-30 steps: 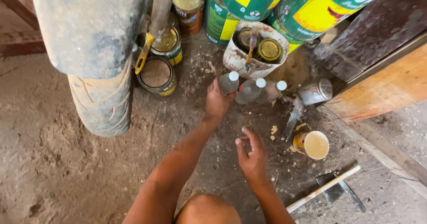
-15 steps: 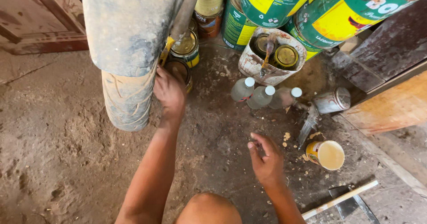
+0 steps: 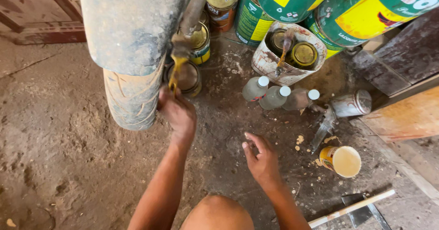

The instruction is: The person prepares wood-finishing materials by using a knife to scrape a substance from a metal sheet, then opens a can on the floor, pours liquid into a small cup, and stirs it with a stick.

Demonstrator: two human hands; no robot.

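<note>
Right now my left hand [image 3: 177, 112] is closed around the lower end of a yellow-smeared stirring stick [image 3: 175, 72] that stands in an open paint tin [image 3: 185, 78] on the dirt floor [image 3: 55, 157], just beside the worn tyre [image 3: 132, 97] under a dusty mudguard [image 3: 130, 24]. My fingers [image 3: 167, 100] wrap the stick near its bottom, where it looks wet and stained, so I judge it slippery there; it seems thin, stiff and light, and a grip higher up on the drier shaft would likely be surer. My right hand [image 3: 263, 161] hangs empty above the floor, fingers loosely spread and holding nothing, near three small bottles with white caps [image 3: 275, 95] that lie side by side. They look like light plastic with some pale liquid in them, though I cannot tell how full they are. Behind them a battered white bucket [image 3: 270, 61] holds two lidded tins and a brush or stick leaning inside. Another tin with a yellow band [image 3: 201, 45] sits just behind the open one, its contents hidden. To my right a small yellow can [image 3: 340, 160] lies tipped on its side showing a pale cream inside, and a metal can [image 3: 352, 103] lies near the wooden plank [image 3: 411, 116]. Large green and yellow drums [image 3: 292, 1] are stacked at the back.
</note>
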